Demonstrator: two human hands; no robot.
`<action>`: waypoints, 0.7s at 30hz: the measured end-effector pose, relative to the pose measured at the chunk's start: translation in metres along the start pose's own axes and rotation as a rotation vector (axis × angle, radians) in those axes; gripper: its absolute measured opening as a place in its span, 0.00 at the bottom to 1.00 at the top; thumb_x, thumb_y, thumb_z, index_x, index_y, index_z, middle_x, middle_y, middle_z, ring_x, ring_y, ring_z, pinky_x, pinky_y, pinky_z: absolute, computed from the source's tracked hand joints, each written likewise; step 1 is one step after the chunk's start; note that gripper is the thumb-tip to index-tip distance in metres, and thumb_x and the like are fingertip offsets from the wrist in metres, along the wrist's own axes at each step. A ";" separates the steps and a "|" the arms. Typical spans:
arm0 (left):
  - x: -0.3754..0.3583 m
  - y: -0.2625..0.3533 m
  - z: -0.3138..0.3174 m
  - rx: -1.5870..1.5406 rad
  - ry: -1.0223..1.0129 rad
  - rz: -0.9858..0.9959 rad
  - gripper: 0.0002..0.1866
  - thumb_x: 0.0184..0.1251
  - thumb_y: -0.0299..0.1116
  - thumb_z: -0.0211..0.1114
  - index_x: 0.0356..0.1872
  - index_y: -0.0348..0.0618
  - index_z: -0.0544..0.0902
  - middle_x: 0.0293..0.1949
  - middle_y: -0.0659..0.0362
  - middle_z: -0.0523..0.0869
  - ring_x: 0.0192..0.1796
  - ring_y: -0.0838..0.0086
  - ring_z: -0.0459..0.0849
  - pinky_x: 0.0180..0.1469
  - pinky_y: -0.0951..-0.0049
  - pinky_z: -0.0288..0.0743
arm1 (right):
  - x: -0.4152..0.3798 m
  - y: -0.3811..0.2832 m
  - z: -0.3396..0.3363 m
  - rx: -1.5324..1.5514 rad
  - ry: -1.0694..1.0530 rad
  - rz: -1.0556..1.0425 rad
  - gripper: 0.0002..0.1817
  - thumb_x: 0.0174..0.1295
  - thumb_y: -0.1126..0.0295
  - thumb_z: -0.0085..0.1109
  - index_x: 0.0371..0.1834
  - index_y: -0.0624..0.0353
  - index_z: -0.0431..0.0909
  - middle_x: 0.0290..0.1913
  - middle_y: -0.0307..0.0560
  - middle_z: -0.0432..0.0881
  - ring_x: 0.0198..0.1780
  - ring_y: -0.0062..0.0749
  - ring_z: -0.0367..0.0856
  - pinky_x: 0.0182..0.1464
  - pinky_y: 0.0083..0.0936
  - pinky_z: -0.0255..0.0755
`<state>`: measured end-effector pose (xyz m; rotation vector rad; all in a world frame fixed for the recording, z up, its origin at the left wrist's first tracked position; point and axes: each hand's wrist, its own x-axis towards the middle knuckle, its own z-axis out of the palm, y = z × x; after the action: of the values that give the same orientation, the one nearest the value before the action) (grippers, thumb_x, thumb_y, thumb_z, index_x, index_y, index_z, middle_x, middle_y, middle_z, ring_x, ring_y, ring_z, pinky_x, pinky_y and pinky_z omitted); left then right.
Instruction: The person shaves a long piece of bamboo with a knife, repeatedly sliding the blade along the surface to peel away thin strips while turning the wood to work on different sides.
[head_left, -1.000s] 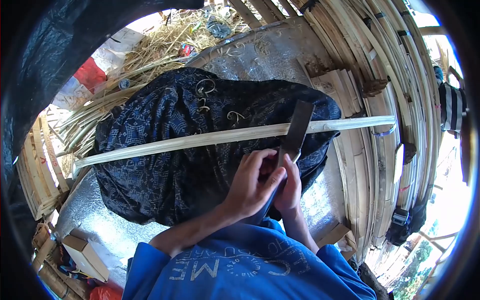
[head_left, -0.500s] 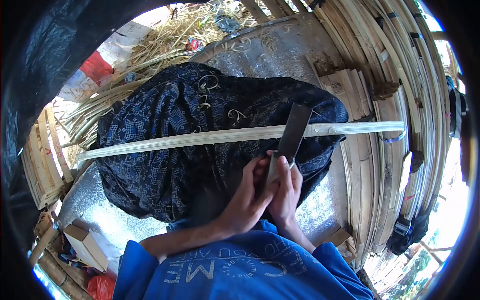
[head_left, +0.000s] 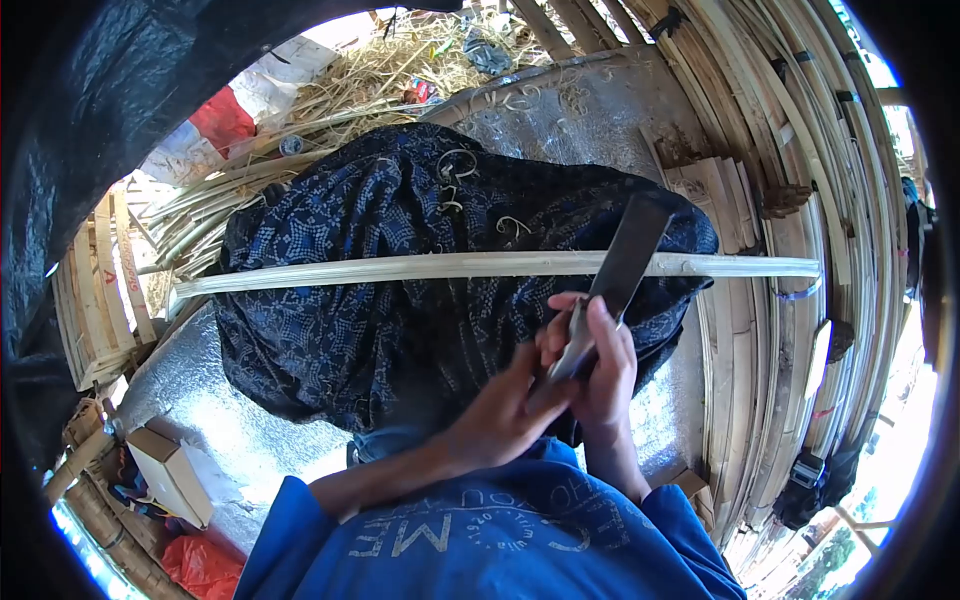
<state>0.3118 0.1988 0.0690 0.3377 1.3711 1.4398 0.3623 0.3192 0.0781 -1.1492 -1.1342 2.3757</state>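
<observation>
A long pale bamboo strip [head_left: 450, 268] lay level across the dark patterned cloth [head_left: 360, 330], while a flat dark blade [head_left: 628, 255] stood tilted across the strip near its right end.

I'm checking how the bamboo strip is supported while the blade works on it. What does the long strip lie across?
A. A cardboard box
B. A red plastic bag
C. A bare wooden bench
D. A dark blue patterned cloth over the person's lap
D: the bamboo strip lies across the dark blue patterned cloth, while both hands, left hand and right hand, grip the blade set against it.
</observation>
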 end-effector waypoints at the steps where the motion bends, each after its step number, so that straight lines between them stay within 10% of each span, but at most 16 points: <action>1: 0.001 0.013 -0.006 0.082 0.069 0.071 0.16 0.73 0.42 0.57 0.34 0.38 0.73 0.25 0.61 0.76 0.23 0.78 0.75 0.28 0.76 0.68 | 0.003 -0.005 0.000 0.039 0.014 -0.025 0.22 0.73 0.56 0.44 0.47 0.68 0.75 0.26 0.43 0.75 0.27 0.26 0.73 0.34 0.22 0.70; 5: 0.006 0.032 -0.042 0.356 0.364 0.577 0.20 0.75 0.43 0.53 0.26 0.39 0.73 0.25 0.63 0.75 0.24 0.81 0.69 0.30 0.76 0.65 | 0.014 -0.023 0.004 0.140 -0.031 0.038 0.20 0.72 0.57 0.46 0.49 0.67 0.72 0.27 0.41 0.71 0.26 0.24 0.70 0.28 0.26 0.71; 11: -0.007 0.058 -0.055 -0.042 0.239 0.360 0.24 0.76 0.45 0.52 0.21 0.39 0.72 0.18 0.65 0.71 0.24 0.85 0.67 0.27 0.79 0.60 | 0.006 -0.011 0.016 -0.233 -0.060 0.026 0.14 0.67 0.66 0.56 0.49 0.66 0.74 0.24 0.38 0.75 0.21 0.18 0.73 0.23 0.16 0.68; 21: -0.011 0.065 -0.051 0.004 0.166 0.338 0.23 0.77 0.44 0.50 0.26 0.37 0.77 0.19 0.64 0.73 0.24 0.85 0.69 0.27 0.81 0.62 | -0.011 -0.011 0.046 0.022 -0.364 -0.109 0.20 0.57 0.74 0.68 0.51 0.63 0.72 0.26 0.35 0.74 0.24 0.16 0.73 0.26 0.15 0.67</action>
<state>0.2451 0.1773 0.1136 0.4787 1.5011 1.7754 0.3332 0.2958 0.1095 -0.6421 -1.2373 2.5676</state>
